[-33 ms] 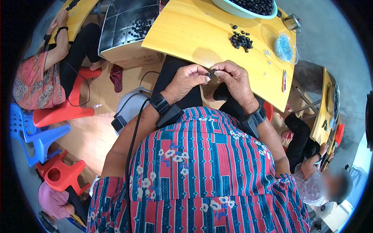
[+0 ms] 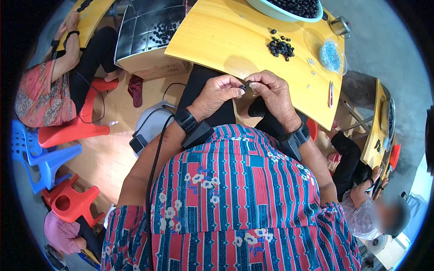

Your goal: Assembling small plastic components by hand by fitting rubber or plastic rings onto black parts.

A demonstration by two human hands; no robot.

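Note:
My left hand (image 2: 220,95) and my right hand (image 2: 273,94) meet in front of the yellow table's near edge, thumbs and fingertips pinched. Between the fingertips is a small black piece (image 2: 245,85), gripped from both sides; its exact shape is too small to make out. Beyond my right hand, a loose pile of small black parts (image 2: 280,48) lies on the yellow table (image 2: 221,38). To its right stands a clear round dish (image 2: 345,63) of small bluish transparent pieces (image 2: 330,57). A few tiny clear pieces (image 2: 312,61) lie between pile and dish.
At the far edge stand a pale green basin (image 2: 289,17) of black parts and a metal cup (image 2: 339,25). Small scissors or snips (image 2: 331,93) lie at the right. A lined carton (image 2: 144,56) with black parts is left of the table. Other people sit around on stools.

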